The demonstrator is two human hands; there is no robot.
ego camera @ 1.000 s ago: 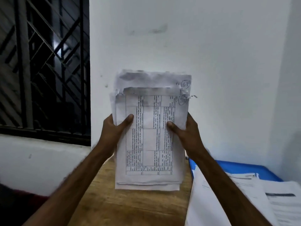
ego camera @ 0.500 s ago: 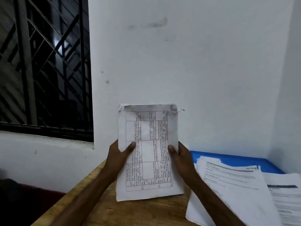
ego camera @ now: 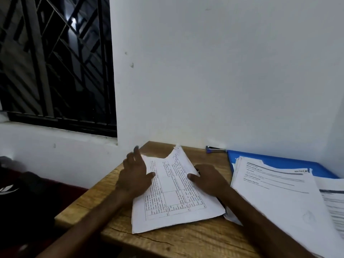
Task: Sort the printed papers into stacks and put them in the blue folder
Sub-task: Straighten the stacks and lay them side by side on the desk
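Step in hand: stacking. The sorted stack (ego camera: 175, 198) is laid flat near the table's (ego camera: 167, 241) far left corner. The left hand (ego camera: 135, 175) is rested open on its left edge. The right hand (ego camera: 210, 180) has its thumb pressed on the right edge; its fingers are hidden, so the grip cannot be told. Next, judged: release, then transfer to the blue folder (ego camera: 279, 161) at the far right.

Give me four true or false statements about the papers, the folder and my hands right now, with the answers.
1. The table-printed stack lies flat on the wooden table. True.
2. The left hand is a closed fist. False: its fingers are spread, at the stack's left edge.
3. Other papers lie on the blue folder. True.
4. The right hand rests on the blue folder. False: its thumb touches the stack's right edge.
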